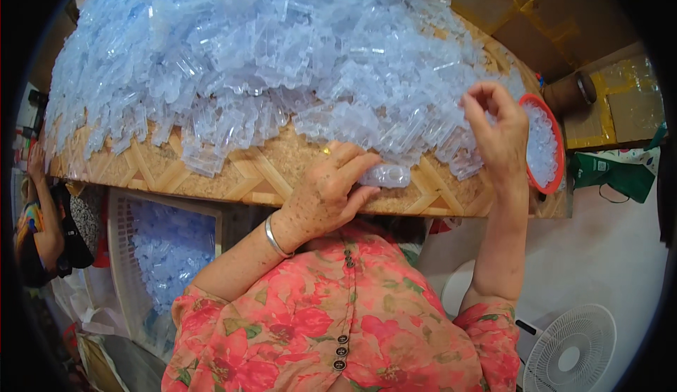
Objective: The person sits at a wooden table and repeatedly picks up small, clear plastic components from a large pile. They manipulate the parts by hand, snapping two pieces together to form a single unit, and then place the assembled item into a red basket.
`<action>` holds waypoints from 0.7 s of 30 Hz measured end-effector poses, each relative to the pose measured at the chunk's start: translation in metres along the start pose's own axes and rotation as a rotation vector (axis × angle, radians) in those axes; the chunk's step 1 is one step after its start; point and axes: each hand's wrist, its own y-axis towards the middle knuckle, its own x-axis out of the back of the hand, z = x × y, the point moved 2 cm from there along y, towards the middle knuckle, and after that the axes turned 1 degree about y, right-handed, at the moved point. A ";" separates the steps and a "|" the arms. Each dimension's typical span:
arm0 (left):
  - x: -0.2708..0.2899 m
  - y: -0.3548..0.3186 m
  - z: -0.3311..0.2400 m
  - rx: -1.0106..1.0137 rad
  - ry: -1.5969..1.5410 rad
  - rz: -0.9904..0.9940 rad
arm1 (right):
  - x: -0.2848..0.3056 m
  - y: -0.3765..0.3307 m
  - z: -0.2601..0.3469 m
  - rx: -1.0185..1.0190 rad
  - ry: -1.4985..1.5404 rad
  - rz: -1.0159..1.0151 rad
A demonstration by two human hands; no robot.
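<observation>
In the head view, a huge heap of clear bluish plastic pieces [268,53] covers most of a table [211,173] topped with woven bamboo matting and a patch of cork-like board. The left hand [328,191] lies at the near edge of the heap, its fingers and thumb closed around one clear plastic piece [384,175] that rests on the matting just in front of the pile; a silver bangle [275,237] circles that wrist. The right hand [497,127] is raised above the right end of the heap, fingertips pinched together, though whether anything small sits between them cannot be told. Just beyond it, at the table's right edge, stands a red-rimmed basket [557,138] holding more of the clear pieces. Below the table on the left, a white plastic crate [123,251] is filled with the same bluish parts. A white electric fan [571,350] stands on the floor at lower right, and another person [39,230] is partly visible at the far left edge.
</observation>
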 end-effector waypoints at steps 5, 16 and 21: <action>0.001 0.001 -0.002 0.017 -0.014 0.002 | 0.004 -0.078 0.004 -0.354 0.077 0.343; -0.001 0.002 0.000 0.002 0.019 -0.026 | -0.010 -0.091 -0.007 -0.295 -0.272 0.358; -0.003 0.000 0.002 -0.011 0.006 -0.048 | -0.012 -0.101 -0.009 -0.239 -0.284 0.284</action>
